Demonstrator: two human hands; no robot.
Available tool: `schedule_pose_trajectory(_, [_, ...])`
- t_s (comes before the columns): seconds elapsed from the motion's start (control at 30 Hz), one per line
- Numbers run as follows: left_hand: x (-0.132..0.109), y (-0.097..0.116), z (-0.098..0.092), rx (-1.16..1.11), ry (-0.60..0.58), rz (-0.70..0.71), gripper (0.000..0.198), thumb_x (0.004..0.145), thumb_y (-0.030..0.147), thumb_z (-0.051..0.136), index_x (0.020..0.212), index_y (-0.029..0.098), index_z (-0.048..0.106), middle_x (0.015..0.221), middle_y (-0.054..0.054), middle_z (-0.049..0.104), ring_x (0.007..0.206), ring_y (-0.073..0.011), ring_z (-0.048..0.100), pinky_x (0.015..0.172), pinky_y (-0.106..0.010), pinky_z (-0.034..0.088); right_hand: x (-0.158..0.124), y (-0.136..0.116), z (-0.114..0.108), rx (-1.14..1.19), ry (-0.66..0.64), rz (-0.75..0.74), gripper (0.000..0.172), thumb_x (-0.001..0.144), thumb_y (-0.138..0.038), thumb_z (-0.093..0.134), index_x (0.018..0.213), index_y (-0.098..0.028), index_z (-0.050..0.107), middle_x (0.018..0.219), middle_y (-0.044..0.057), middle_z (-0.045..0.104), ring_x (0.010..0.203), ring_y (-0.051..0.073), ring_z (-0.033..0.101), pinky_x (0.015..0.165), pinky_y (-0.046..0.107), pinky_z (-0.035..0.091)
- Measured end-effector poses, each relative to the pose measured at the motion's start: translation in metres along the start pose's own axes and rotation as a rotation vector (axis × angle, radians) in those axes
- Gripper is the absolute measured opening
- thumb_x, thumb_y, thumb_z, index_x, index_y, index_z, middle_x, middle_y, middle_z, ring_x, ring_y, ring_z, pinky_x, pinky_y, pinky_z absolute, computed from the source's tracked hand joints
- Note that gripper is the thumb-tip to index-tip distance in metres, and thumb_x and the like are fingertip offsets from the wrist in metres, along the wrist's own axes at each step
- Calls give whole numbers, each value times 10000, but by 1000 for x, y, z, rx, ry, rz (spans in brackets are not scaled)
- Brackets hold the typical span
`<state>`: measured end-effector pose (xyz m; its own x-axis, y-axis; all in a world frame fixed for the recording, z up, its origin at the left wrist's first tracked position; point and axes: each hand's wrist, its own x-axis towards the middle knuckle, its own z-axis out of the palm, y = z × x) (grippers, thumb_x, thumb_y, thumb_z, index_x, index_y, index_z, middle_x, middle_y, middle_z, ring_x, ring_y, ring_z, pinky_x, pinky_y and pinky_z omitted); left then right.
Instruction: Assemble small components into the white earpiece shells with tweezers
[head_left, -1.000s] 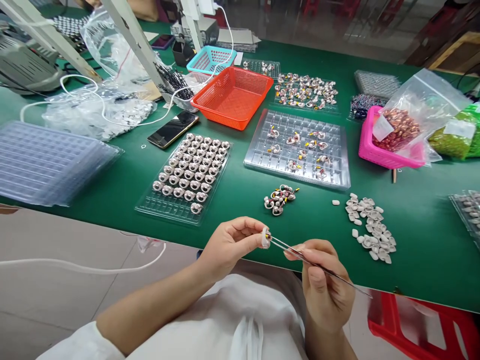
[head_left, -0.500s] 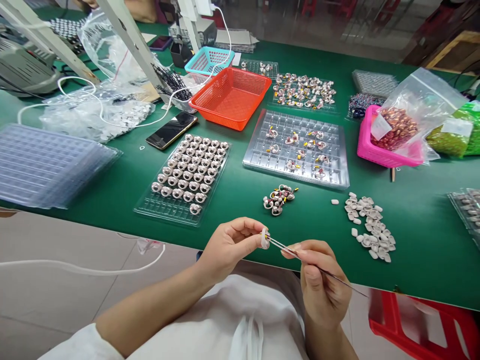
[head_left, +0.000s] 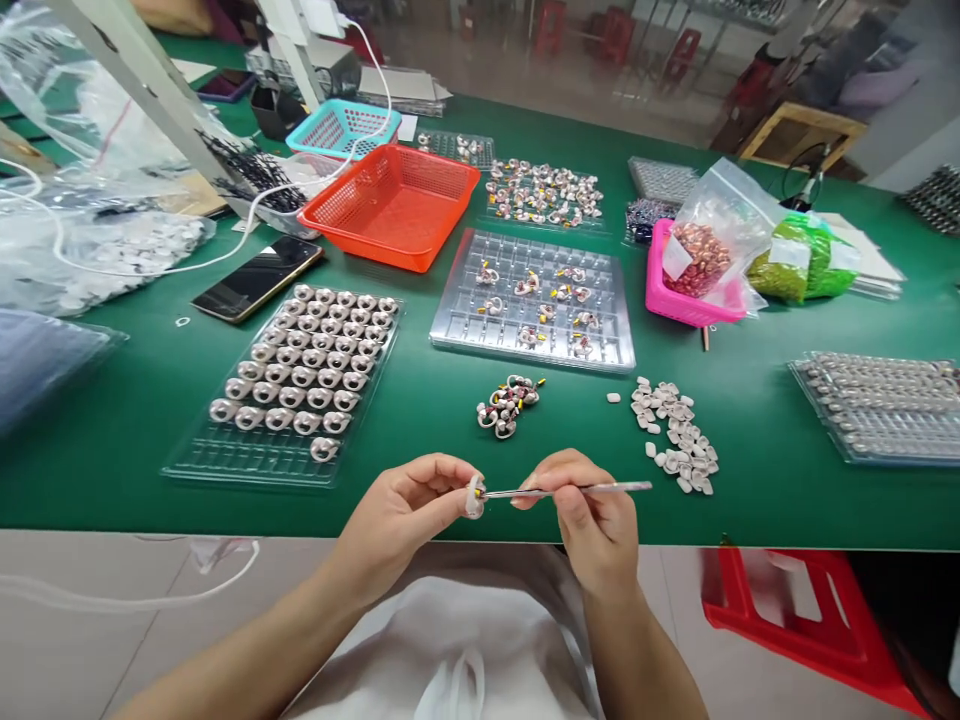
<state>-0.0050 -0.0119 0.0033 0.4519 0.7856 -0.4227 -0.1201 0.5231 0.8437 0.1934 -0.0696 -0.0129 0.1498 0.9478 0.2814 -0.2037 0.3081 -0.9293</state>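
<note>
My left hand (head_left: 405, 510) pinches a small white shell part (head_left: 475, 496) between thumb and fingers at the near edge of the green table (head_left: 465, 440). My right hand (head_left: 585, 520) grips metal tweezers (head_left: 570, 490), held level, with their tips at the shell part. Just beyond the hands lies a small heap of wired parts (head_left: 506, 403). To the right of it is a pile of white shells (head_left: 675, 440).
A clear tray of rows of shells (head_left: 300, 370) sits left, a phone (head_left: 259, 278) behind it. A clear tray with a few wired parts (head_left: 536, 300) is ahead. Orange basket (head_left: 390, 205), teal basket (head_left: 341, 128), pink basket with a bag (head_left: 694, 270), more trays right (head_left: 877, 405). Red stool (head_left: 795, 620) below.
The view has shifted right and back. My right hand has swung the tweezers from a slanted hold to level, tips still at the shell in my left hand.
</note>
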Motion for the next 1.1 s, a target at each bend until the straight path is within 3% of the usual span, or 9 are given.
schedule_pose_trajectory(0.2, [0,1,2,-15,-47,-34,148,767,294,858,809,177,776,752,-10,735,687,-114,629,685,-203,505,10,7,-5,233,-32,116,200,1023,-290,569,1013,-250,764,871,26,674,726,155,716,664,324,618])
schedule_pose_trajectory(0.3, [1,2,5,-46,-41,-67,160,730,285,882,789,177,781,726,-5,728,668,-107,620,675,-198,498,8,10,-5,237,-31,119,209,1031,-287,553,1013,-250,758,870,24,671,726,150,705,668,317,607])
schedule_pose_trajectory(0.5, [1,1,7,-64,-40,-120,198,705,311,900,837,191,817,739,-17,747,689,-116,630,688,-207,497,8,2,-12,72,-102,8,204,1033,-247,538,1053,-259,740,913,43,687,782,172,695,686,343,611])
schedule_pose_trajectory(0.73, [1,-4,5,-17,-44,-119,178,722,317,883,841,194,833,752,-30,757,708,-133,621,702,-228,494,17,-26,-23,-348,-385,-227,184,1045,-259,515,1123,-209,674,951,71,715,857,159,681,713,284,581])
schedule_pose_trajectory(0.8, [0,-5,5,0,-28,-107,169,737,316,870,842,192,825,751,-27,749,705,-137,615,702,-237,494,19,-36,-20,-449,-470,-309,180,1049,-227,495,1147,-190,642,987,79,703,831,141,670,698,265,571])
schedule_pose_trajectory(0.97, [2,-6,10,36,23,-67,126,772,282,826,818,170,791,740,-21,711,699,-137,599,703,-242,479,18,-52,-4,-706,-660,-495,181,1019,-91,452,1077,-140,616,856,53,724,768,167,642,719,323,565])
schedule_pose_trajectory(1.1, [8,-2,17,-50,20,-122,113,731,243,818,757,148,762,699,-17,660,662,-126,559,664,-232,457,11,-49,-2,-714,-627,-504,194,1012,-93,460,1108,-136,623,867,62,727,775,176,666,737,340,582])
